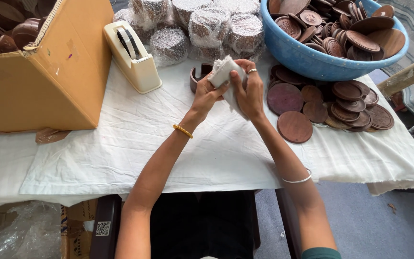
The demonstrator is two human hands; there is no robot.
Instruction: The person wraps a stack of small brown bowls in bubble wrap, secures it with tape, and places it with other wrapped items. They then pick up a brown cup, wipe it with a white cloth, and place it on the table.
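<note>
Both my hands meet over the middle of the white-clothed table (pixel 135 144). My left hand (pixel 206 96) and my right hand (pixel 248 91) grip a bundle wrapped in white foam sheet (pixel 222 72), held just above the cloth. What is inside the wrap is hidden. A dark brown wooden holder (pixel 198 76) stands right behind the bundle. A ring sits on my right hand, a beaded bracelet on my left wrist.
A cream tape dispenser (pixel 132 55) stands left of the hands, beside a tilted cardboard box (pixel 49 72) of brown wooden pieces. Several wrapped bundles (pixel 207 26) line the back. A blue basin (pixel 312 60) holds wooden discs; more discs (pixel 331 103) lie stacked at right.
</note>
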